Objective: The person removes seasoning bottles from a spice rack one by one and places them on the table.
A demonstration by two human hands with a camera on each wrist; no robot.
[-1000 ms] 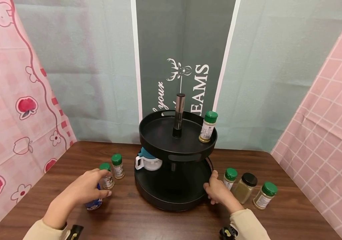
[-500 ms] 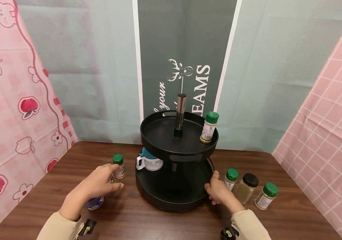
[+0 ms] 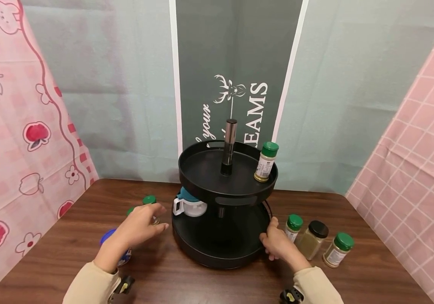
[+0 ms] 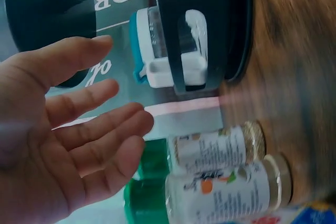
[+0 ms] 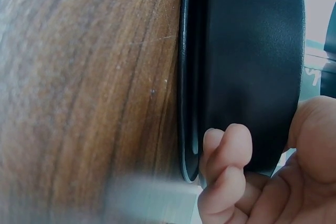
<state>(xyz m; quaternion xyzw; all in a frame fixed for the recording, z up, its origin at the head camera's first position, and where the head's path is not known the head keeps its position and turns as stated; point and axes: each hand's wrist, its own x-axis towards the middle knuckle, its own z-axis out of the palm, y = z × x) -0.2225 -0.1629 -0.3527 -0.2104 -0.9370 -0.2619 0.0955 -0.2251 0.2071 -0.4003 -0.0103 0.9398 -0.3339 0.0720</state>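
A black two-tier turntable [image 3: 217, 258] with a metal center post stands on the wooden table. My right hand [image 3: 276, 241] grips the lower tray's right rim; in the right wrist view its curled fingers [image 5: 231, 156] press the outer wall. My left hand [image 3: 137, 227] hovers left of the turntable, fingers apart and holding nothing. Behind it are two green-capped spice jars [image 4: 210, 150], partly covered in the head view. A blue-lidded container [image 3: 107, 235] is mostly hidden by the left wrist. On the lower tray's left side sits a white container with a teal lid [image 3: 194, 207].
One green-capped spice jar [image 3: 265, 165] stands on the upper tray's right side. Right of the turntable are a green-capped jar [image 3: 293, 227], a black-lidded jar [image 3: 311, 241] and another green-capped jar [image 3: 337, 251]. Cloth backdrops [image 3: 125, 105] hang behind and at both sides.
My left hand has moved right, from over the left-side jars toward the turntable, bringing the blue lid into view. My right hand stays on the lower rim, and the turntable has not visibly turned.
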